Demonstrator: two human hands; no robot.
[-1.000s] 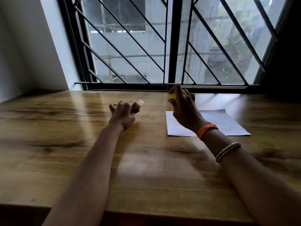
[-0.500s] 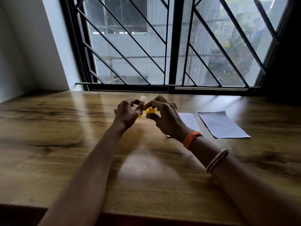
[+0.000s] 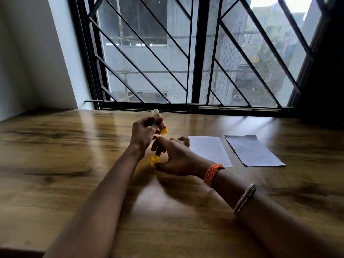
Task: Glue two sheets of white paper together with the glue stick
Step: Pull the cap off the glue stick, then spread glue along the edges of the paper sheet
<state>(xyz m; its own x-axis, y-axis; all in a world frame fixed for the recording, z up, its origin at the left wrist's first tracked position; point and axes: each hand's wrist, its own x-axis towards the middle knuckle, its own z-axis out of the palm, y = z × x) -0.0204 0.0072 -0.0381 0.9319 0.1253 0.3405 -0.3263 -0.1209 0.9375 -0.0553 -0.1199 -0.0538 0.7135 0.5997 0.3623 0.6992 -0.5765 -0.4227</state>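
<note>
L fingers (image 3: 155, 121) curled round small white glue stick w/ yellow base (image 3: 159, 122), tilted, held above brown wooden table (image 3: 74, 164). R hand (image 3: 174, 157) pinching yellow plastic cap (image 3: 154, 161) at tabletop. Two white paper sheets (image 3: 209, 149) (image 3: 253, 150) flat, side by side, just right of hands.

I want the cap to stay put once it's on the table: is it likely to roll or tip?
The yellow cap, pinched in the right hand low over the table, looks short and round, so set on an end it should probably stand. On its side it would likely roll, since the glossy wood looks smooth. It seems small and light, so a nudge could shift it.
</note>
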